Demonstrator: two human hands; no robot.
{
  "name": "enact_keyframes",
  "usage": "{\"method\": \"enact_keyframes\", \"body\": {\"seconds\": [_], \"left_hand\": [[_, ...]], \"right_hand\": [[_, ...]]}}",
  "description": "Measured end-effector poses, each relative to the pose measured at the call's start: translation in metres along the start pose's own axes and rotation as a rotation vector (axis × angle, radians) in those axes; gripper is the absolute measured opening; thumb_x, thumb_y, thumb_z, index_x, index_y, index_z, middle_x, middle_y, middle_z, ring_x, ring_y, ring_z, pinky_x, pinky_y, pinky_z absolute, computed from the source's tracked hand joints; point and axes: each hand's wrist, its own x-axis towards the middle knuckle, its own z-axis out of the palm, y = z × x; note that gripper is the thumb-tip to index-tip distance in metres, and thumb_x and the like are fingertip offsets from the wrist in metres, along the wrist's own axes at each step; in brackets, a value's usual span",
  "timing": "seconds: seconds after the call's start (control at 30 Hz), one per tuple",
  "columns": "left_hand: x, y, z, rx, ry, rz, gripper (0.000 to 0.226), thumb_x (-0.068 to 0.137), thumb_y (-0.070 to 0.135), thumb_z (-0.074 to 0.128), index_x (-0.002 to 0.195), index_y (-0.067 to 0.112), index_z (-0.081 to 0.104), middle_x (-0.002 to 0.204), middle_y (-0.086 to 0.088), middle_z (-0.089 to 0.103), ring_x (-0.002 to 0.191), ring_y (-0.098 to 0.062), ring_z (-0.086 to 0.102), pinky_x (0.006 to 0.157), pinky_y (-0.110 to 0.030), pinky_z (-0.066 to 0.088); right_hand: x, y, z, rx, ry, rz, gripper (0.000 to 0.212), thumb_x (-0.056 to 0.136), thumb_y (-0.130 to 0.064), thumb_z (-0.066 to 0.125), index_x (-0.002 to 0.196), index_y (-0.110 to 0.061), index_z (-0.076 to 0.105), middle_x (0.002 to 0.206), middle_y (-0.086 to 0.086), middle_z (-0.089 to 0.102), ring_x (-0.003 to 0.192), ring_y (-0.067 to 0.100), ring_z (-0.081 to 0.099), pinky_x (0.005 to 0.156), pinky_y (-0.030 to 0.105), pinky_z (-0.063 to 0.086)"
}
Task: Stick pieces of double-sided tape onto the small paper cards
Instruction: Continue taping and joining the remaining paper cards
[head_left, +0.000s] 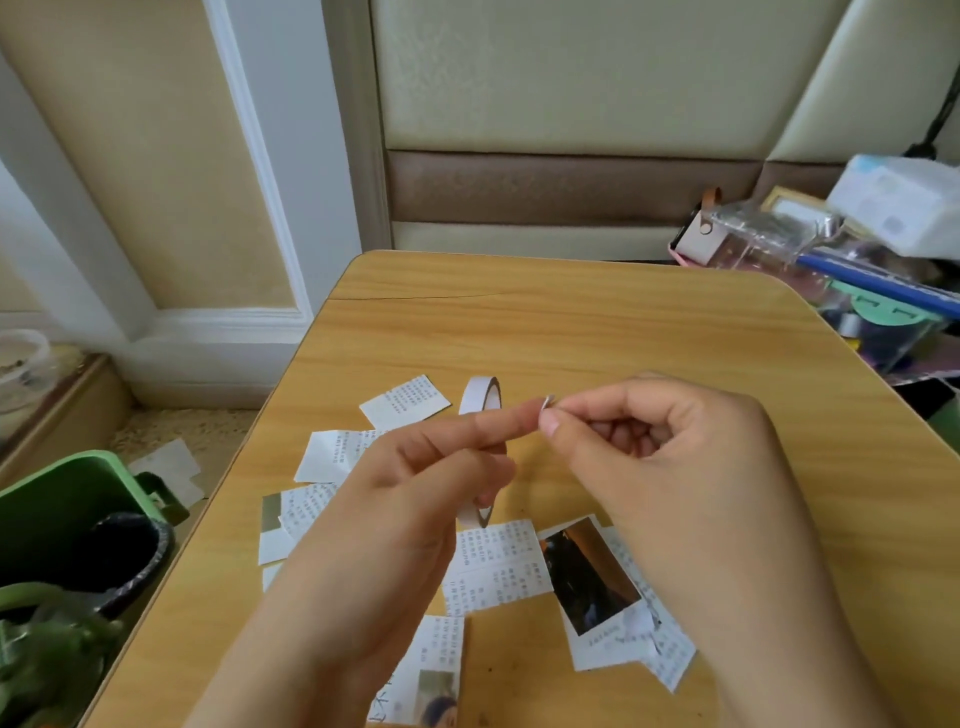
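Note:
My left hand (395, 499) grips a white roll of double-sided tape (482, 400) above the wooden table (571, 322), its index finger stretched toward the right. My right hand (660, 447) pinches a small piece of tape (548, 401) between thumb and forefinger, right at the left fingertip. Several small paper cards with printed text lie on the table under the hands: one card (405, 402) at the back left, another card (498, 564) in the middle, and a card with a dark photo (589, 574) to the right. The lower part of the roll is hidden by my left hand.
A green bin (67, 499) with a dark liner stands on the floor at the left, beside paper scraps. Clear plastic boxes and stationery (841, 270) pile up at the table's far right edge. A padded wall panel rises behind the table.

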Motion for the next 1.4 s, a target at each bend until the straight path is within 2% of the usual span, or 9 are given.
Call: {"method": "enact_keyframes", "body": {"seconds": [0.1, 0.3, 0.47, 0.6, 0.8, 0.93, 1.13, 1.23, 1.4], "left_hand": [[0.0, 0.0, -0.001, 0.034, 0.045, -0.023, 0.034, 0.063, 0.018, 0.06, 0.089, 0.029, 0.078, 0.061, 0.011, 0.054, 0.065, -0.003, 0.048, 0.084, -0.028, 0.031], [0.002, -0.001, -0.007, 0.062, 0.066, -0.03, 0.034, 0.066, 0.022, 0.058, 0.093, 0.028, 0.077, 0.059, 0.011, 0.046, 0.065, -0.006, 0.041, 0.086, -0.028, 0.032], [0.003, -0.002, -0.008, 0.02, 0.053, -0.03, 0.033, 0.065, 0.019, 0.058, 0.09, 0.026, 0.078, 0.061, 0.007, 0.044, 0.063, -0.007, 0.04, 0.077, -0.028, 0.03], [0.003, -0.001, -0.012, -0.051, 0.012, -0.034, 0.031, 0.066, 0.015, 0.057, 0.089, 0.02, 0.079, 0.074, -0.006, 0.044, 0.062, -0.008, 0.039, 0.072, -0.028, 0.029], [0.003, 0.0, -0.013, -0.063, -0.026, -0.023, 0.031, 0.068, 0.015, 0.056, 0.087, 0.023, 0.079, 0.091, -0.006, 0.049, 0.061, -0.005, 0.04, 0.075, -0.029, 0.03], [0.001, -0.002, -0.013, 0.037, 0.022, -0.01, 0.032, 0.068, 0.019, 0.057, 0.09, 0.029, 0.078, 0.064, 0.004, 0.045, 0.064, -0.007, 0.039, 0.077, -0.028, 0.03], [0.0, 0.0, -0.009, 0.075, 0.005, -0.035, 0.036, 0.069, 0.019, 0.057, 0.096, 0.032, 0.076, 0.07, 0.014, 0.069, 0.076, 0.009, 0.06, 0.084, -0.023, 0.032], [0.0, 0.0, -0.008, 0.068, 0.034, -0.036, 0.035, 0.068, 0.018, 0.057, 0.093, 0.033, 0.077, 0.055, 0.017, 0.057, 0.061, 0.007, 0.053, 0.079, -0.025, 0.03], [0.001, -0.002, -0.01, 0.021, 0.03, -0.022, 0.034, 0.065, 0.016, 0.058, 0.088, 0.029, 0.078, 0.059, 0.011, 0.05, 0.06, -0.001, 0.045, 0.075, -0.026, 0.03]], "right_hand": [[0.001, 0.003, 0.005, -0.019, 0.013, 0.001, 0.004, 0.068, -0.028, 0.073, 0.064, -0.029, 0.074, 0.063, -0.009, 0.063, 0.057, 0.005, 0.053, 0.052, 0.014, 0.044], [0.001, 0.006, 0.013, -0.058, 0.015, -0.032, 0.005, 0.068, -0.028, 0.072, 0.064, -0.029, 0.073, 0.064, -0.008, 0.062, 0.058, 0.008, 0.053, 0.052, 0.015, 0.044], [0.0, 0.006, 0.014, -0.042, 0.022, -0.027, 0.006, 0.068, -0.029, 0.07, 0.063, -0.028, 0.073, 0.064, -0.006, 0.063, 0.058, 0.008, 0.053, 0.052, 0.015, 0.044], [0.0, 0.005, 0.015, -0.037, 0.028, -0.042, 0.006, 0.067, -0.03, 0.069, 0.063, -0.028, 0.072, 0.065, -0.005, 0.063, 0.059, 0.009, 0.053, 0.054, 0.015, 0.044], [-0.001, 0.005, 0.015, -0.034, 0.014, -0.059, 0.004, 0.069, -0.029, 0.072, 0.065, -0.031, 0.073, 0.066, -0.003, 0.063, 0.059, 0.01, 0.053, 0.054, 0.017, 0.045], [0.0, 0.007, 0.015, -0.05, 0.017, -0.062, 0.002, 0.067, -0.032, 0.072, 0.067, -0.034, 0.073, 0.066, -0.005, 0.062, 0.058, 0.01, 0.053, 0.052, 0.016, 0.044], [0.0, 0.01, 0.015, -0.088, 0.022, -0.073, 0.013, 0.07, -0.023, 0.078, 0.064, -0.032, 0.072, 0.064, -0.006, 0.062, 0.056, 0.009, 0.052, 0.051, 0.013, 0.041], [0.0, 0.012, 0.016, -0.092, 0.026, -0.08, 0.015, 0.071, -0.02, 0.079, 0.066, -0.032, 0.072, 0.064, -0.005, 0.061, 0.056, 0.01, 0.051, 0.051, 0.014, 0.041], [-0.001, 0.011, 0.016, -0.066, 0.023, -0.079, 0.005, 0.07, -0.03, 0.076, 0.069, -0.034, 0.073, 0.063, -0.006, 0.061, 0.055, 0.008, 0.051, 0.05, 0.013, 0.041]]}}
